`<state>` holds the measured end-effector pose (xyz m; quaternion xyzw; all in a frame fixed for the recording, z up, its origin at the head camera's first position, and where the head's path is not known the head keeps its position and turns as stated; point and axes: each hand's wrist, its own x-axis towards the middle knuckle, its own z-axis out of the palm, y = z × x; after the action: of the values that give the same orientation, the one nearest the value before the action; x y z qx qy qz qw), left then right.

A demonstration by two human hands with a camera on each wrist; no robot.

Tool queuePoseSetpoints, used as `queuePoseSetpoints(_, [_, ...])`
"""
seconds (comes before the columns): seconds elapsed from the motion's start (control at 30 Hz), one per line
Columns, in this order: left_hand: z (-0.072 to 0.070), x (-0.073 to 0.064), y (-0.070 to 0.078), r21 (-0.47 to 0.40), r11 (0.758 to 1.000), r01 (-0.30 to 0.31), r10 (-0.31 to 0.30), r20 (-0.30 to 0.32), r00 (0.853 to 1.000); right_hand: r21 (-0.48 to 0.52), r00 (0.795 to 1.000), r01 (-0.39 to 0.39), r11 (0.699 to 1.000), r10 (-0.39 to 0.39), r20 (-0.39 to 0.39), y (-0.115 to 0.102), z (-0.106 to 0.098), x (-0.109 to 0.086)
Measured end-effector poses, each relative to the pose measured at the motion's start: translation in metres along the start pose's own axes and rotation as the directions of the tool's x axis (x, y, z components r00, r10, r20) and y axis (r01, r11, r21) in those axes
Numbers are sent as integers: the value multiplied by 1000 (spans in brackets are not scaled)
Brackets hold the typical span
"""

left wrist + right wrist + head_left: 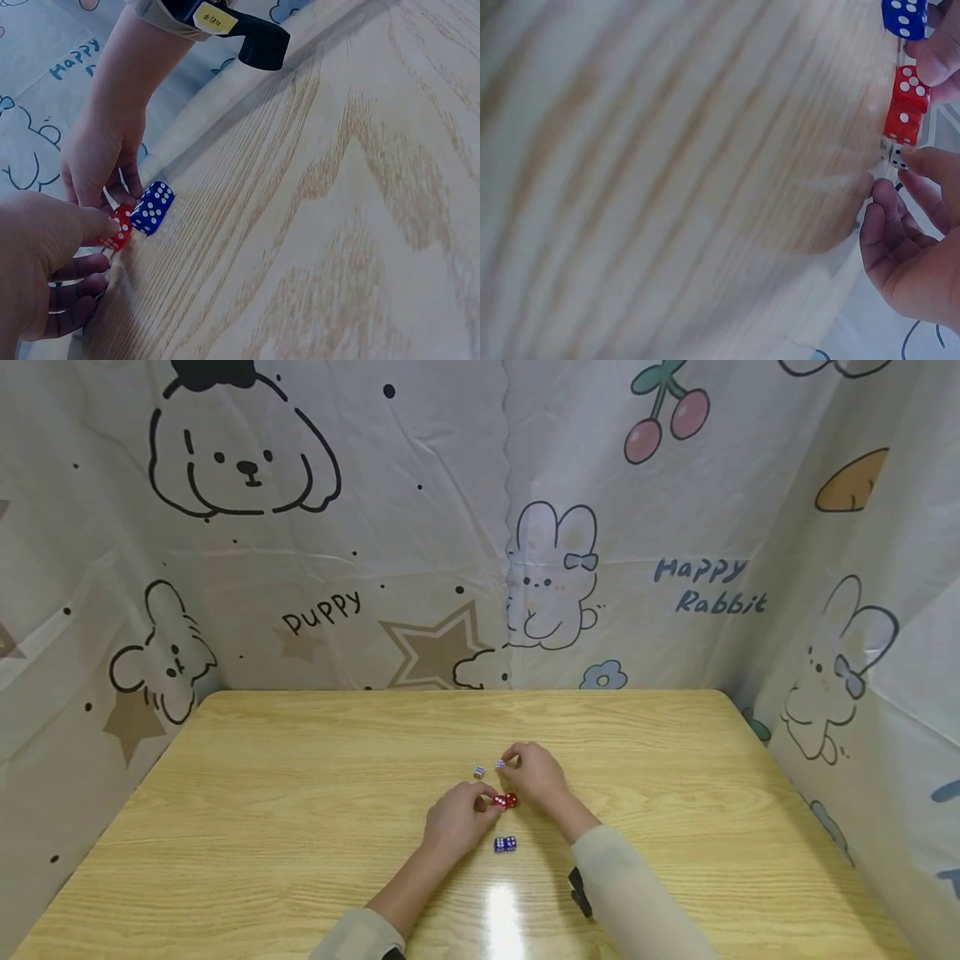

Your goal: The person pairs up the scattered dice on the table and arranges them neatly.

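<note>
My left hand [459, 818] holds the left one of two red dice [512, 800] between thumb and finger. These dice sit side by side on the table, white pips up. Just beyond them, the fingertips of my right hand [537, 774] pinch a small white die [899, 159]. To its left stands another white die [478, 772], a small gap away. A pair of blue dice [505, 844] lies together on the near side of the red ones. The left wrist view shows the blue pair in front of the red die [118, 229], which my left fingers partly cover.
The wooden table [300, 760] has rounded far corners. A printed curtain [420, 535] with cartoon animals hangs behind it and along both sides. A black wrist strap piece [580, 893] shows at my right sleeve.
</note>
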<state>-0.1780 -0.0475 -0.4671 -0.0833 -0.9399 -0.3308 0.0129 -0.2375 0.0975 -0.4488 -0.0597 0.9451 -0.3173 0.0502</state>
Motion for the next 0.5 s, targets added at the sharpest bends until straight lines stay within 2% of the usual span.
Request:
queuePoseSetpoints(0.23, [0, -1, 1, 8, 1000, 3, -3, 0, 1000, -32, 999, 35, 999, -35, -6, 12, -6, -5])
queuePoseSetpoints(0.5, [0, -1, 2, 2, 1000, 6, -6, -2, 1000, -26, 999, 38, 999, -38, 9, 19, -11, -10])
